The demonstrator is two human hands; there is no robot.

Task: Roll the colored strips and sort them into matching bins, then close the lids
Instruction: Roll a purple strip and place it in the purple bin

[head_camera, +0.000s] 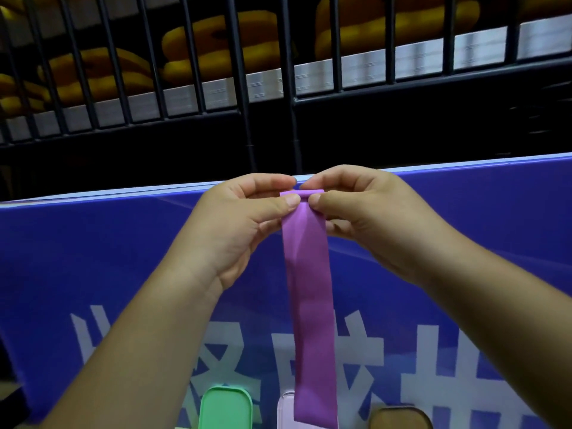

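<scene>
Blue banner surface (93,258) with white characters filled the field, backed by a black barred railing (247,88) and yellow ring-shaped objects (216,41). The left hand (238,224) and right hand (371,218) each pinched the top edge of the purple strip (309,305) between thumb and forefinger — a short turn rolled over there — while the remainder hung straight down, its lower end overlapping a pale lilac container (283,410), between a green container (226,407) and a brown container (399,418).
</scene>
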